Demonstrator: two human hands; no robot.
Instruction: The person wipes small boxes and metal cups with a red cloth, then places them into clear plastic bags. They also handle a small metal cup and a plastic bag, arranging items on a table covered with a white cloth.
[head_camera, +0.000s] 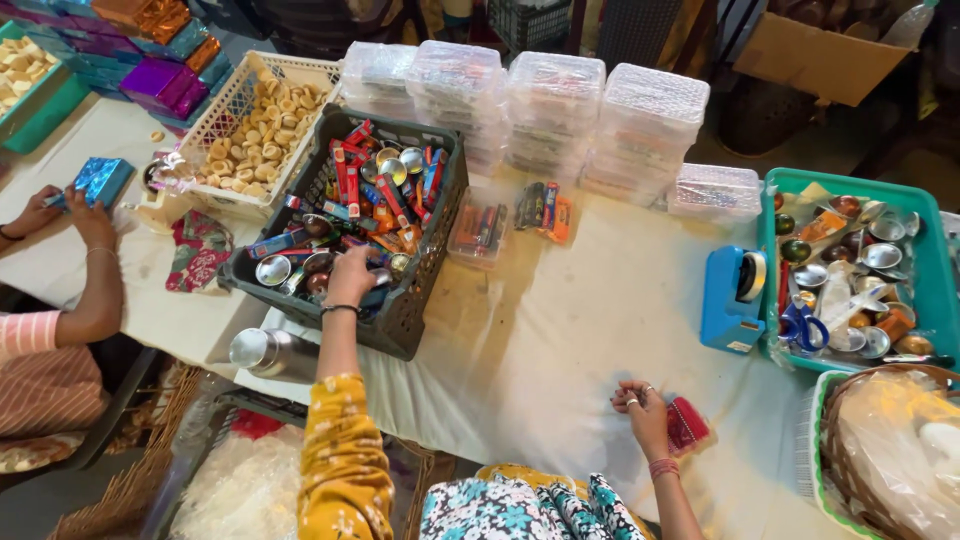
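Picking step: left hand (350, 277), fingers curled, reaches into the dark crate (420, 310) of small metal bowls and packets, far left on the tabletop (560, 330). Right hand (643, 405), loosely closed, rests near beside a red pouch (688, 425); contents indiscernible. Next: lift one item across.

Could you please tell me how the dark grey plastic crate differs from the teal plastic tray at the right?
The dark grey slatted plastic crate is deep with open lattice walls; the teal plastic tray is shallower and solid-walled. The crate lies turned at an angle, with the left hand reaching into it; no hand touches the tray. Blue-handled scissors lie only in the tray. Both hold small metal bowls.
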